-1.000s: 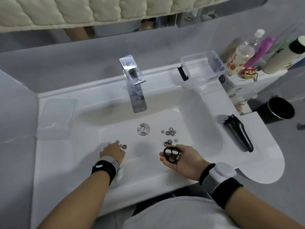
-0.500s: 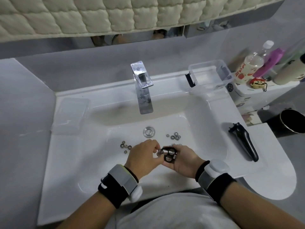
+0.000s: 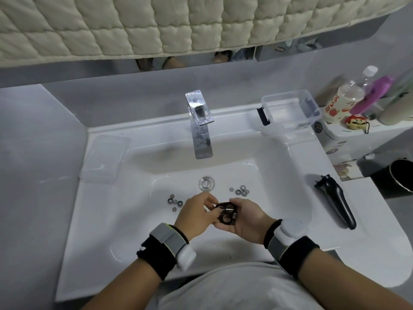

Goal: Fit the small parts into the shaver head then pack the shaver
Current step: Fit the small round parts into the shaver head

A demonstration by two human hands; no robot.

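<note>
My right hand (image 3: 245, 217) cradles the black three-hole shaver head (image 3: 226, 214) over the sink basin (image 3: 286, 198). My left hand (image 3: 195, 214) pinches a small round part against the head's left hole. Several small metal cutters lie in the basin in two clusters, a left cluster (image 3: 174, 201) and a right cluster (image 3: 241, 190). On the counter to the right rests the black shaver body (image 3: 336, 203). A clear plastic box (image 3: 290, 110) stands at the back right, and its clear lid (image 3: 105, 158) lies at the left of the sink.
The chrome faucet (image 3: 200, 124) rises behind the basin, with the drain plug (image 3: 206, 183) below it. Bottles and a small figure (image 3: 355, 123) crowd a shelf at the far right. A black bin (image 3: 397, 177) sits beyond the counter's right edge.
My left hand left the left cluster of parts and came to the shaver head, where it now pinches a small part. The camera view shifted downward and left.
</note>
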